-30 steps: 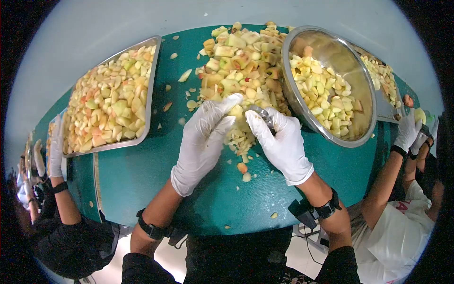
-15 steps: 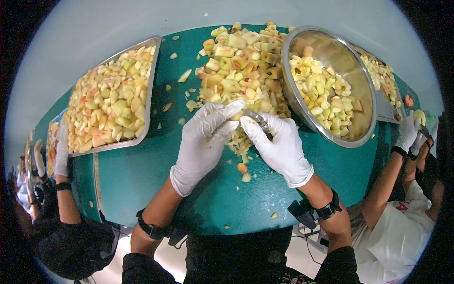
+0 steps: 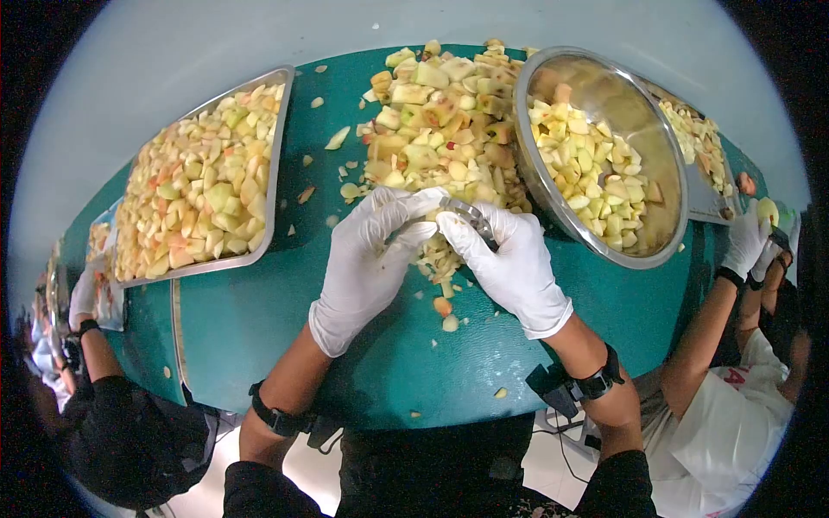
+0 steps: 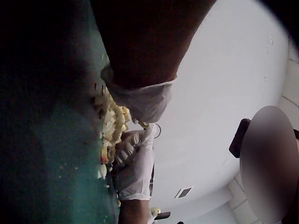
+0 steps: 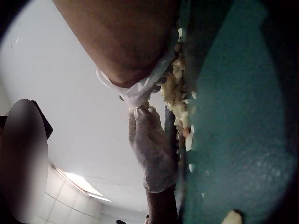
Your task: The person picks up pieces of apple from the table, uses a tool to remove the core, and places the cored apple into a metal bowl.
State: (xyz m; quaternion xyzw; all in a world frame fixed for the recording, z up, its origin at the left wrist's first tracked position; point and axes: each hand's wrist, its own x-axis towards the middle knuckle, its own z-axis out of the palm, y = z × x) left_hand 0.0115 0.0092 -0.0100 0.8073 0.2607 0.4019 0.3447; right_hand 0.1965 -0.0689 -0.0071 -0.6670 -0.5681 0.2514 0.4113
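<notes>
In the head view my gloved left hand [image 3: 371, 250] and gloved right hand [image 3: 509, 259] meet over the near edge of a pile of pale, cut apple pieces [image 3: 440, 112]. My right hand grips a curved metal cutting tool [image 3: 471, 214], its shiny band showing between thumb and fingers. Between my left thumb and fingers I pinch an apple piece [image 4: 145, 125], nearly all hidden by the gloves; a pale bit of it shows in the left wrist view. The right thumb points toward the left fingertips, with the tool's end right beside them.
A metal tray [image 3: 281, 155] heaped with apple chunks lies to the left. A steel bowl [image 3: 678, 207], partly filled with chunks, tilts at the right of the pile. Scraps dot the green table [image 3: 259, 328]. Other people's gloved hands [image 3: 744, 242] work at both sides.
My hands have come closer together, and the apple piece seen between them earlier is now covered. At the far left, another person's gloved hand has moved off the tray's edge, down and left.
</notes>
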